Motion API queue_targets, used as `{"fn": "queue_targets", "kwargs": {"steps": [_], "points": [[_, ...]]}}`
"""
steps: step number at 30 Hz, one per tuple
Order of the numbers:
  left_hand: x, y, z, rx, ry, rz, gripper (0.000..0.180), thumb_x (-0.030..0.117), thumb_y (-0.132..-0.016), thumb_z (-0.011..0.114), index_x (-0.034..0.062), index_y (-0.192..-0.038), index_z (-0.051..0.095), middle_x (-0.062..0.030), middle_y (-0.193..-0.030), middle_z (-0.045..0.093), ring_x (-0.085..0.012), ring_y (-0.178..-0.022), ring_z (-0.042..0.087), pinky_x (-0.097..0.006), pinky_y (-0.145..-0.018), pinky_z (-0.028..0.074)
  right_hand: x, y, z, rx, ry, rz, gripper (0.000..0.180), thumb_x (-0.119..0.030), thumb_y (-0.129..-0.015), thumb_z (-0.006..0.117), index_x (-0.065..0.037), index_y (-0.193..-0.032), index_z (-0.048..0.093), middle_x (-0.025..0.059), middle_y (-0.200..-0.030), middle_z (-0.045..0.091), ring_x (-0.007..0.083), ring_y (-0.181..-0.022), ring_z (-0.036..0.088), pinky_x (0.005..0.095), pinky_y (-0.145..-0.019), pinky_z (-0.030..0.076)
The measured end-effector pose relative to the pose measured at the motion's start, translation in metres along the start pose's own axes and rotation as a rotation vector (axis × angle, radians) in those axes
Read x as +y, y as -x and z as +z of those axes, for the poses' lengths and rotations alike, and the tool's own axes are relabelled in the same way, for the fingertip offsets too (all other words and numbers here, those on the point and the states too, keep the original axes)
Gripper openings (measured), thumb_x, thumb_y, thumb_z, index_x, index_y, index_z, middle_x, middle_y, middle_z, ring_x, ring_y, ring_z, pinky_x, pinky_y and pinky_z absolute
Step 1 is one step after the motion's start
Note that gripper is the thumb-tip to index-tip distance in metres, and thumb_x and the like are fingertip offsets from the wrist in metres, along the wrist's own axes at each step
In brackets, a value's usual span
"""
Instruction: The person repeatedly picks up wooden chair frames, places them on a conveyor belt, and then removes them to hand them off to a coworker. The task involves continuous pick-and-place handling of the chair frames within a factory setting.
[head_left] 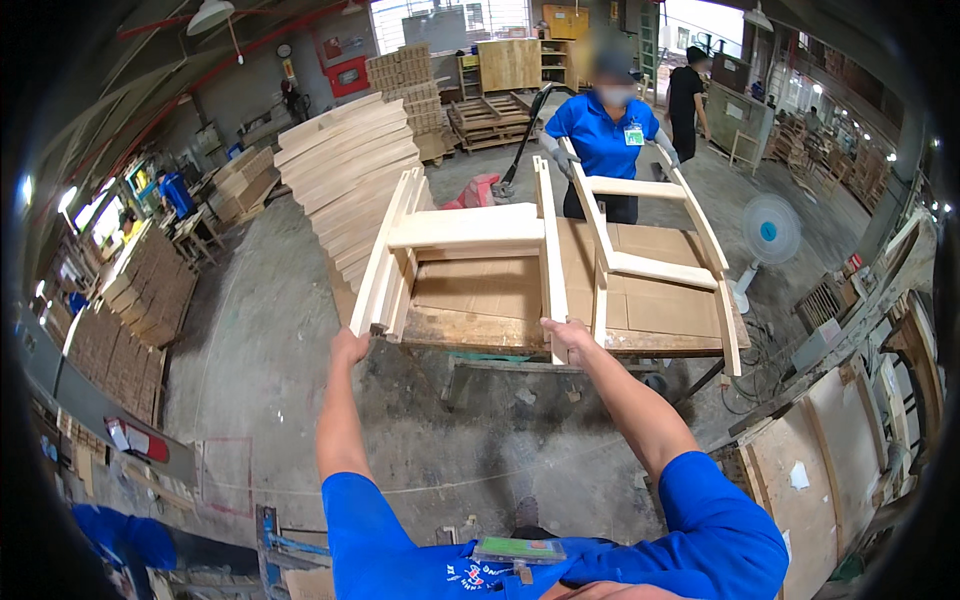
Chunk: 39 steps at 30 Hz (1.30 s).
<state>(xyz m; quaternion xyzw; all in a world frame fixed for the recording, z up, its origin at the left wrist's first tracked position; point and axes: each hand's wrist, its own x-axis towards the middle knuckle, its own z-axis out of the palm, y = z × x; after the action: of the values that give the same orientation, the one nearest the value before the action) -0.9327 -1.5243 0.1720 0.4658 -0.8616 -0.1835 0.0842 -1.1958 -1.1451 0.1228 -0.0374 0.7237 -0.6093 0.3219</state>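
While both arms stretch forward, nearly straight, the bench [470, 335] carries cardboard [500, 285] and two pale wooden frames. The nearer frame [465, 232] lies across its near side, and a co-worker [605, 130] in blue holds the second frame [655, 225] at the far end. The right hand [566, 338] curls its fingers around one rail end; the left hand [349, 346] closes on the other.

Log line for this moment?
left hand: grips wooden frame leg end | right hand: grips other leg | frame: on workbench | co-worker: holds second frame
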Motion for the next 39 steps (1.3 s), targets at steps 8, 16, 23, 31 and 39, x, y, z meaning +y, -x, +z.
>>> {"fn": "queue_targets", "kwargs": {"steps": [8, 16, 23, 31, 39], "points": [[-0.031, 0.043, 0.039, 0.028, 0.090, -0.007, 0.048, 0.033, -0.089, 0.070, -0.0030, -0.121, 0.065, -0.0288, -0.117, 0.071, -0.0469, -0.113, 0.066, -0.052, -0.096, 0.053, 0.008, -0.002, -0.006, 0.045, 0.042, 0.027, 0.015, -0.003, -0.084, 0.065, 0.003, -0.098, 0.063, 0.0114, -0.074, 0.063, 0.0228, -0.060, 0.062, 0.0423, -0.054, 0.052], [-0.036, 0.160, 0.096, -0.357, 0.981, -0.287, 0.042, 0.027, -0.085, 0.081, -0.0037, -0.109, 0.065, -0.0124, -0.085, 0.068, -0.0250, -0.068, 0.070, -0.038, -0.059, 0.057, 0.080, 0.137, -0.094, 0.318, 0.478, -0.282, 0.042, -0.014, -0.077, 0.072, 0.000, -0.115, 0.065, 0.0229, -0.097, 0.073, 0.0353, -0.090, 0.074, 0.0429, -0.080, 0.057], [0.053, 0.219, 0.119, -0.297, 1.266, -0.321, 0.031, 0.023, -0.088, 0.073, -0.0049, -0.098, 0.063, -0.0098, -0.070, 0.063, -0.0217, -0.058, 0.065, -0.034, -0.053, 0.055, 0.131, 0.330, -0.190, 0.584, 0.593, -0.533, 0.045, -0.013, -0.073, 0.074, -0.004, -0.116, 0.061, 0.0217, -0.095, 0.071, 0.0400, -0.093, 0.072, 0.0442, -0.082, 0.056], [0.110, 0.394, 0.155, -0.535, 1.144, 0.197, 0.026, 0.022, -0.089, 0.069, -0.0034, -0.093, 0.064, -0.0116, -0.072, 0.065, -0.0202, -0.061, 0.064, -0.035, -0.057, 0.052, 0.276, 0.557, -0.224, 1.153, 0.340, -0.109, 0.037, -0.022, -0.080, 0.078, -0.003, -0.108, 0.062, 0.0198, -0.089, 0.071, 0.0366, -0.085, 0.072, 0.0436, -0.077, 0.055], [0.179, 0.561, 0.189, -0.930, 0.727, 0.541, 0.013, 0.011, -0.084, 0.069, -0.0001, -0.090, 0.064, -0.0061, -0.068, 0.063, -0.0163, -0.059, 0.062, -0.033, -0.054, 0.048, 0.448, 0.763, -0.170, 1.508, -0.212, 0.327, 0.037, -0.020, -0.081, 0.075, 0.002, -0.110, 0.067, 0.0166, -0.085, 0.073, 0.0260, -0.071, 0.072, 0.0401, -0.066, 0.057]]}}
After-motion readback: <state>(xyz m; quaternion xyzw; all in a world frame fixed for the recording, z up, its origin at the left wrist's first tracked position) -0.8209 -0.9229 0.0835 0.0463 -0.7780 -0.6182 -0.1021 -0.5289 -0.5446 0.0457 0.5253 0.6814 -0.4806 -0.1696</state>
